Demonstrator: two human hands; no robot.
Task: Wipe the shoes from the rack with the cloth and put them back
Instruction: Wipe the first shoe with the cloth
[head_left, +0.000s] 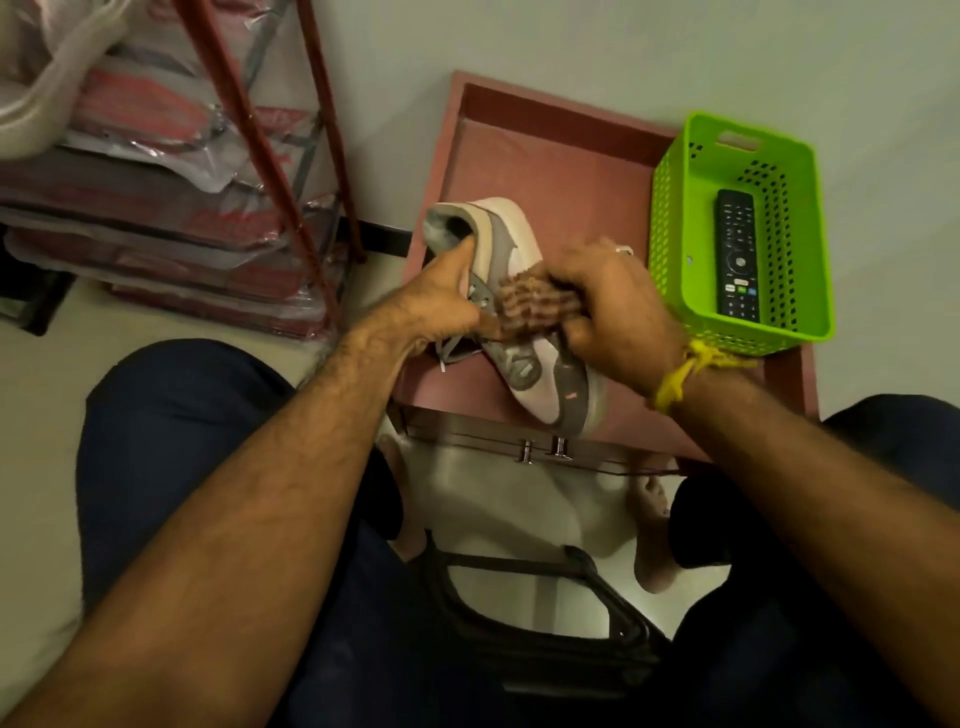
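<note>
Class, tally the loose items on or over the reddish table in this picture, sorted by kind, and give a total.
Sneaker, held by the left hand: 1
Cloth, gripped by the right hand: 1
Green basket: 1
Remote control, inside the basket: 1
Total: 4

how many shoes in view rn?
1. A grey-and-white sneaker on the reddish table, left hand gripping it, right hand holding the cloth against it. Rack's bagged contents unclear.
</note>
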